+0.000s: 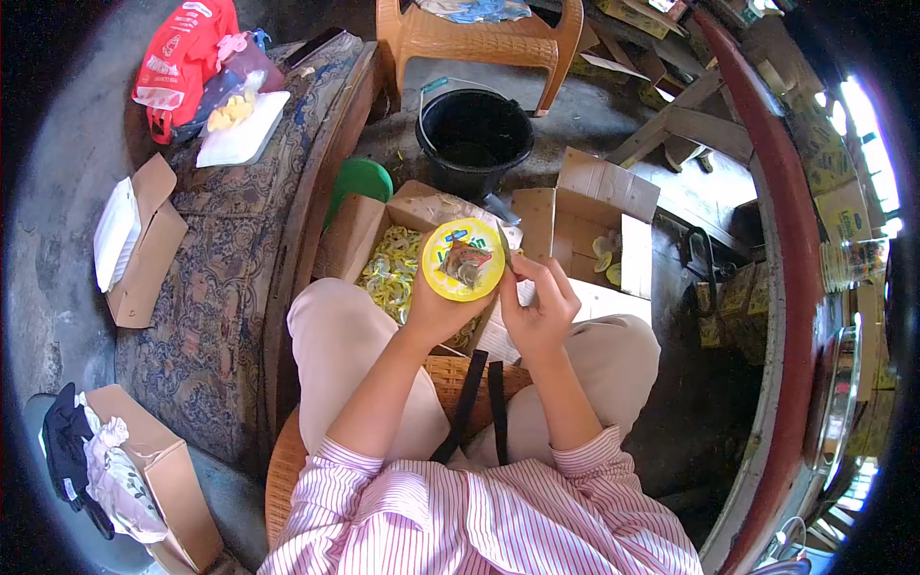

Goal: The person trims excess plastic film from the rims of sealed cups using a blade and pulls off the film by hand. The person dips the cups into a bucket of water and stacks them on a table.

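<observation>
My left hand [437, 309] is wrapped round a round yellow-and-white printed tub [447, 251], its printed top facing up. Part of that print looks torn or worn, with brown and grey showing. At the tub's right edge, my right hand [540, 305] pinches a small knife [505, 243], the narrow blade pointing away from me and close against the rim. Below the tub, a cardboard box [351, 233] holds many yellow-and-white ring-shaped scraps [395, 266]. The sides and underside of the tub are mostly hidden by my left hand.
An open carton [575, 206] with a few round pieces stands to the right. Beyond are a black bucket [474, 129], a green round item [362, 182] and a wicker chair [479, 40]. A patterned bench [230, 249] runs along the left; a red-brown beam [767, 192] borders the right.
</observation>
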Demonstrator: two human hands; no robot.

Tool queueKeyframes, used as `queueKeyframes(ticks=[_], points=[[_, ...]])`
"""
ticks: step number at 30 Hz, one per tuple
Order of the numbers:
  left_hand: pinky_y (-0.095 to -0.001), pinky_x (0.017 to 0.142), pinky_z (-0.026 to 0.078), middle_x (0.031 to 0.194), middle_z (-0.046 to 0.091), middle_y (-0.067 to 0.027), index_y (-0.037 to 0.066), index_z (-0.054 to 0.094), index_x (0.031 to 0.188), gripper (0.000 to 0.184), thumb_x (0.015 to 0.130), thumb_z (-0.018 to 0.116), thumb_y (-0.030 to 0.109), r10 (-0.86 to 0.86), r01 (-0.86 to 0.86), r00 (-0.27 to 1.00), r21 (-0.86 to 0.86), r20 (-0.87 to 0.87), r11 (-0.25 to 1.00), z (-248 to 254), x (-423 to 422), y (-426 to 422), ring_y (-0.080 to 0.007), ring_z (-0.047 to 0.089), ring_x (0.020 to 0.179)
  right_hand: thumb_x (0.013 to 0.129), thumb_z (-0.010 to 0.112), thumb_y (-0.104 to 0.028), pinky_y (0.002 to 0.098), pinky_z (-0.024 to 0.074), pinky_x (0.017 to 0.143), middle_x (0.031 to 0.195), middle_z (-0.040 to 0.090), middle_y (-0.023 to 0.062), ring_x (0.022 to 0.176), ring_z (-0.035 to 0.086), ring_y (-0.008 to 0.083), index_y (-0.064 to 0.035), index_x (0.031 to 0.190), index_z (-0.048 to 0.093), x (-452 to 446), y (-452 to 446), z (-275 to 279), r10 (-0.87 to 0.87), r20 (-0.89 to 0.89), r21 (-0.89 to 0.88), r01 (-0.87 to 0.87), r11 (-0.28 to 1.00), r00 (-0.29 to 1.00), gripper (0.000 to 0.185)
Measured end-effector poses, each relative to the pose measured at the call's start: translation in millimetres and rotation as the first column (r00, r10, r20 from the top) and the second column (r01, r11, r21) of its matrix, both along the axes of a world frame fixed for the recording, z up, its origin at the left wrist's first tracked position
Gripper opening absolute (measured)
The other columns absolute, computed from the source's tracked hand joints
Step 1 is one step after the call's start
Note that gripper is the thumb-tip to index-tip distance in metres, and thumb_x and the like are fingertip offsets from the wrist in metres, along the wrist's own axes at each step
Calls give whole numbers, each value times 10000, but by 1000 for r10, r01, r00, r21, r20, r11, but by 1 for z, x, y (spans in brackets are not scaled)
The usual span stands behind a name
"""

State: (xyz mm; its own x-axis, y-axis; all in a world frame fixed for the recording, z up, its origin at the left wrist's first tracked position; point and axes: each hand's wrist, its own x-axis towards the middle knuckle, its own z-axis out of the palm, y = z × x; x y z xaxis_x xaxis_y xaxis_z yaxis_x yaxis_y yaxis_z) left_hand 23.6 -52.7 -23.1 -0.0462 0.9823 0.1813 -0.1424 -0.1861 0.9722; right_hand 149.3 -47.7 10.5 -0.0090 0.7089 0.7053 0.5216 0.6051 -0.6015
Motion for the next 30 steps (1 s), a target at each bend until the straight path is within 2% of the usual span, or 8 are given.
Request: queueKeyframes(ticks=[2,8,14,17,20,23,26,30], points=[[-310,896,421,1124,526,-91,33,423,1164,605,637,718,7,-7,8,1000,-18,19,1000,-3,-1,1,-163,515,1042,654,657,85,240,456,541,673,580,110,590,588,165,33,825,603,0,0,0,-5,-4,7,5,1000,1000,187],[-312,897,416,1105,516,-84,49,387,1177,707,577,760,19,-27,33,993,49,-119,998,5,-3,-3,-167,500,1044,646,632,95,251,463,551,691,590,115,603,592,188,21,834,610,6,3,4,42,-15,-25,-43,999,999,204],[-312,877,419,1081,523,-107,39,404,1155,689,577,777,75,-116,160,953,139,-280,977,9,-13,-4,-206,524,1011,649,605,118,269,475,563,731,605,123,624,597,216,3,866,623,10,3,4,105,-26,-52,-106,993,994,246],[-308,884,411,1086,509,-100,40,401,1156,691,573,770,70,-222,255,938,94,-267,962,11,-14,-5,-202,518,1014,650,604,118,265,478,570,731,605,119,633,599,213,4,861,622,14,4,6,140,-28,-86,-142,986,990,240],[-320,926,391,1160,468,-68,56,318,1245,824,553,767,47,-252,259,965,101,-78,961,2,-16,-2,-189,480,1070,653,607,113,264,482,576,731,603,119,637,600,208,6,852,617,14,4,3,125,-31,-105,-128,986,992,225],[-312,910,394,1105,484,-86,37,360,1175,702,588,744,37,-184,192,980,108,-80,975,-2,-13,0,-186,493,1055,662,614,105,264,485,572,724,599,120,631,601,201,12,842,609,11,4,2,81,-67,-114,-89,990,994,203],[-313,926,384,1143,473,-86,36,336,1206,695,621,709,7,-210,207,974,50,82,977,5,-15,-1,-177,478,1079,674,622,94,260,484,562,716,596,119,617,601,193,17,837,604,8,4,1,44,-101,-86,-53,995,994,181],[-302,948,372,1213,441,-89,39,267,1285,706,689,637,-35,-216,227,963,-50,159,973,-2,-18,1,-163,457,1118,675,649,74,237,473,552,707,597,99,595,593,148,15,823,600,7,2,3,-21,-87,-50,17,999,996,167]])
